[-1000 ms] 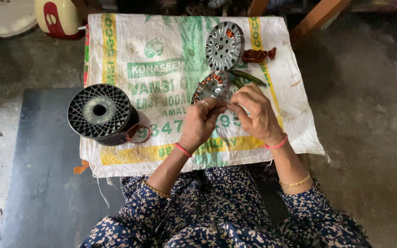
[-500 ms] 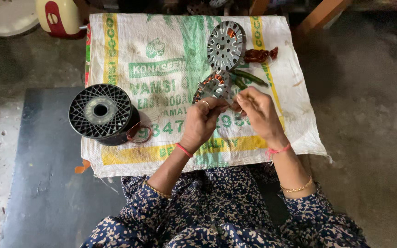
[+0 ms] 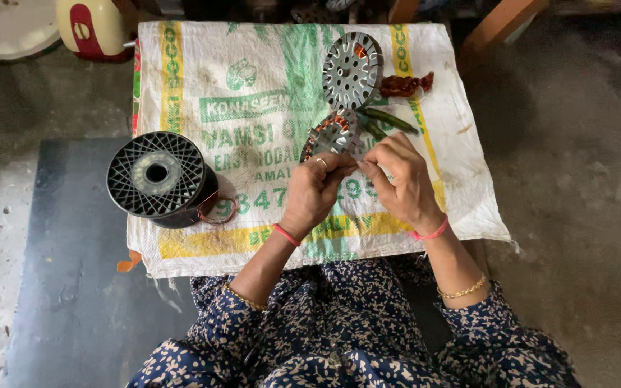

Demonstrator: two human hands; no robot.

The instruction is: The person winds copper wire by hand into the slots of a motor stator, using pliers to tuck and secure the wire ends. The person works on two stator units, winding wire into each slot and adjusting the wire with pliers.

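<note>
My left hand (image 3: 313, 192) is closed around the lower edge of a round metal disc (image 3: 330, 135) wound with copper wire, gripping it between thumb and fingers and holding it tilted above the table (image 3: 468, 208). My right hand (image 3: 400, 181) is pinched nearly shut, thumb and forefinger tips meeting just beside the left thumb at the disc's lower right edge. Whether a strand of wire lies between them is too fine to tell.

The disc sits over the middle of a white woven sack (image 3: 253, 86) printed in green and yellow, which covers the table top. A second disc (image 3: 352, 69), silver and perforated, lies flat on the sack just beyond the held one. To its right rest a dark red bundle (image 3: 404, 85) and two green sticks (image 3: 389, 120), near each other.

At the left edge of the sack stands a black spool (image 3: 157, 176), with a loop of copper wire (image 3: 221, 210) touching its base. A dark mat (image 3: 66, 287) lies on the floor below it.
</note>
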